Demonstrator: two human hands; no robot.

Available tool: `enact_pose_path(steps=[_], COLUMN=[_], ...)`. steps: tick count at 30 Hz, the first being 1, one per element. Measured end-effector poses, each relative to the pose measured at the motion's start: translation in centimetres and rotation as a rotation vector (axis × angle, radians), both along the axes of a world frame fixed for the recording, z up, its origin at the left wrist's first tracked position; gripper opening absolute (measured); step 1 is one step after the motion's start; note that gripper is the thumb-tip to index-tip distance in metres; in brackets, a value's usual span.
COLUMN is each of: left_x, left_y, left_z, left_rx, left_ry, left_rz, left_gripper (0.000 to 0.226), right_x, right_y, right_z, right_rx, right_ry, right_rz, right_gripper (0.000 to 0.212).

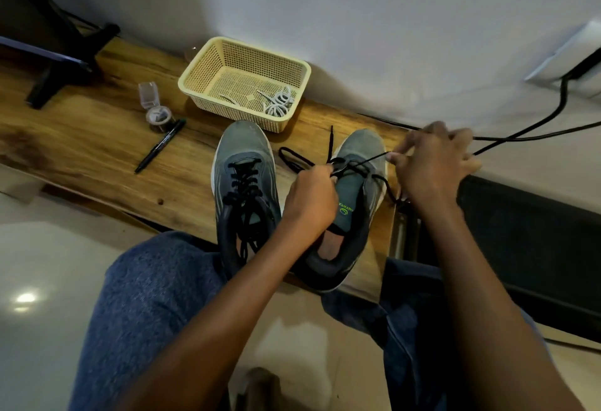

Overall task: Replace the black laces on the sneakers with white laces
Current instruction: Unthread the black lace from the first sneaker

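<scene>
Two bare hands work the black lace (354, 166) of the right-hand grey sneaker (349, 205), which stands at the right end of the wooden tabletop (97, 144) with its heel over the near edge. The left hand (312, 197) is curled in a fist over the sneaker's tongue, pinching the lace where it crosses the upper eyelets. The right hand (432, 163) is raised just past the sneaker's right side, fingers bent, pinching a taut strand of the same lace between thumb and fingertips. Loose loops of that lace trail onto the wood between the two shoes, and one free end points toward the back edge.

Just beside it on the left stands the second grey sneaker (244, 189), toe toward the wall, its own black lace (245, 186) fully threaded. Behind both toes, against the back edge, sits a cream perforated plastic basket (201, 69) with coiled white laces (279, 103) in its right near corner. Left of the basket are a small clear plastic container with its lid open (154, 108) and a black marker pen (159, 147) lying aslant. A black cable (536, 135) runs along the wall past the right end.
</scene>
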State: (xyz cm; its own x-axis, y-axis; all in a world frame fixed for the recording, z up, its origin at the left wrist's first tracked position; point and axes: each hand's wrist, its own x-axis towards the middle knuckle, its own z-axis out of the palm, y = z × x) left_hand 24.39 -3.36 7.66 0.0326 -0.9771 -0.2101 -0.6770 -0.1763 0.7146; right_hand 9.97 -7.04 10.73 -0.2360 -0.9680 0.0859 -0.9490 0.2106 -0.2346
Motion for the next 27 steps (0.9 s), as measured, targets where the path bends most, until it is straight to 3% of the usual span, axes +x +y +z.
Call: enact_pose_path(steps=[3, 8, 12, 23, 27], left_x=[0.0, 0.2, 0.0, -0.2, -0.2], left_y=[0.0, 0.1, 0.3, 0.2, 0.0], left_z=[0.0, 0.1, 0.0, 0.0, 0.2], left_rx=[-0.008, -0.012, -0.027, -0.025, -0.016], left_ry=[-0.010, -0.040, -0.053, -0.062, -0.012], left_rz=[-0.007, -0.006, -0.021, -0.022, -0.005], left_gripper=[0.023, 0.023, 0.023, 0.024, 0.025], right_x=[-0.6, 1.7, 3.2, 3.3, 1.8], right_y=[0.0, 0.3, 0.9, 0.9, 0.6], right_z=[-0.3, -1.3, -1.9, -1.8, -0.8], right_rx=[0.048, 0.103, 0.114, 0.127, 0.027], right_ry=[0.027, -0.089, 0.001, 0.073, 0.070], right_rz=[-0.052, 0.248, 0.344, 0.352, 0.149], right_gripper=[0.010, 0.033, 0.030, 0.014, 0.007])
